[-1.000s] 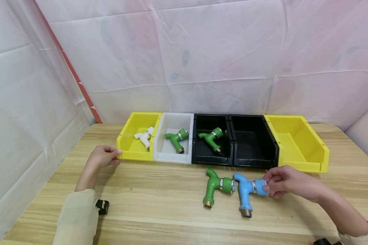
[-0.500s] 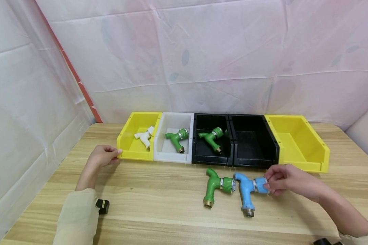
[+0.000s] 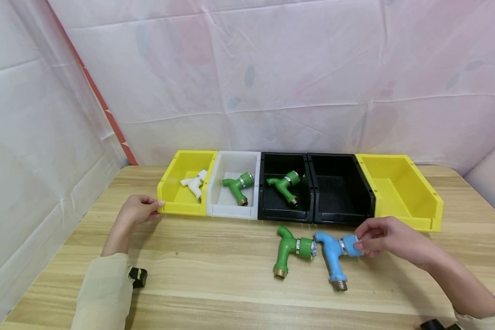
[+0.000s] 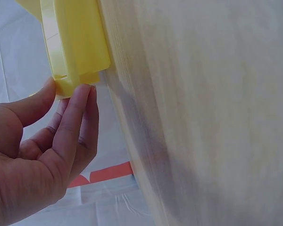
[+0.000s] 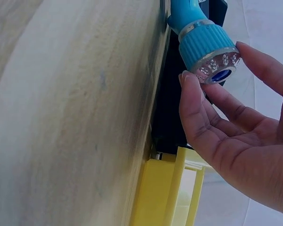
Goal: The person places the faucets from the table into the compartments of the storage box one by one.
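R hand [image 3: 387, 240], arm in from R, pinches ribbed knob [image 5: 205, 44] of blue tap [image 3: 334, 259] btwn thumb + fingertips; L hand [image 3: 138, 210] pinches front corner of L-end yellow plastic bin [image 3: 184, 209]. Blue tap's in front of R black bin [image 3: 343, 219], green tap [image 3: 286, 250] w/ brass thread [image 3: 280, 273] just beside, on wood-grain table [image 3: 206, 270].

right hand [image 5: 243, 139]: thumb and fingers pinch blue tap [image 5: 198, 33] at silvery, blue-centred end of knob [image 5: 207, 44] | black bin [image 5: 172, 108]: behind tap, along edge of tabletop [image 5: 75, 117] | yellow bin [image 5: 155, 190]: same edge, beside black bin | white cloth [image 5: 269, 26]: beyond that edge
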`<state>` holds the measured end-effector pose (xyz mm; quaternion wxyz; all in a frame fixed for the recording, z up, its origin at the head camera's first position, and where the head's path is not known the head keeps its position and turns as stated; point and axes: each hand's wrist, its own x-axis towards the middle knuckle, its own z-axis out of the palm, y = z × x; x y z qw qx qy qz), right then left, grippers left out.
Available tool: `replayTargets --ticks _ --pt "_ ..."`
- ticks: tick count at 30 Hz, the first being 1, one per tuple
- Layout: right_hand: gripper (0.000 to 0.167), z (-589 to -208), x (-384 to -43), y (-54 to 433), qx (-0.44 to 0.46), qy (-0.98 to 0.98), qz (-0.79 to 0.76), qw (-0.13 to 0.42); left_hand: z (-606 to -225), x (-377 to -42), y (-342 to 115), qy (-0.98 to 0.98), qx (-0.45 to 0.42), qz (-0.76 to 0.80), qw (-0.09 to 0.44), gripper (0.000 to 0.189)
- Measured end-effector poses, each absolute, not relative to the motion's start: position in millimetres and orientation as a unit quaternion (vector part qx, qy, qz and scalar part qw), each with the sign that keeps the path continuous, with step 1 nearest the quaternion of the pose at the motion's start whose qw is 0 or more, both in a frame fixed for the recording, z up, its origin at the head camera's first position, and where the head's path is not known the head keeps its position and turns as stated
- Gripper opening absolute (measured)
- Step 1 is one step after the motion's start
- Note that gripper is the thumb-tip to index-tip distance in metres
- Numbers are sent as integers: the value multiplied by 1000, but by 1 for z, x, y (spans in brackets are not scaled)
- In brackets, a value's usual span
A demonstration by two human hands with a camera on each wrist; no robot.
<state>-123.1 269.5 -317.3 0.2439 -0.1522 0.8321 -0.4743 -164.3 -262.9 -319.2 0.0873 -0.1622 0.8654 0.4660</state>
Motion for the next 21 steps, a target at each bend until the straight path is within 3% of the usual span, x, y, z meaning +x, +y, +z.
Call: replayTargets --ticks 21 --pt "29 -314 -122 274 -141 838 -472 235 -319 -165 -263 863 -166 468 91 28"
